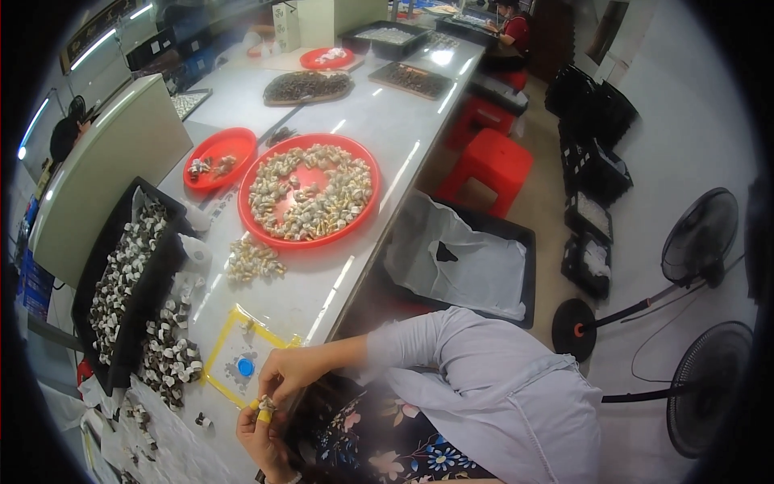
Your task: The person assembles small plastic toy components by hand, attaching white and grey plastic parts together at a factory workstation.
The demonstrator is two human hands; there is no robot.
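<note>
My right hand [294,373], reaching out of a pale lilac sleeve, and my left hand [260,440] meet at the table's near edge. Together they pinch one small white and gold part [267,402]. A yellow finger cover sits on one left fingertip. Just beyond the hands lies a clear sheet with a yellow border and a blue dot [239,365]. Left of it is a loose heap of small white parts [169,355].
A long black tray [165,258] of white parts lies at the left. A big red round tray [250,218] full of parts, a smaller red tray [242,141] and a small pile [251,261] sit farther up the table. Right: lined black bin [528,242], red stools [493,161], two fans [700,238]. A person [513,28] works far off.
</note>
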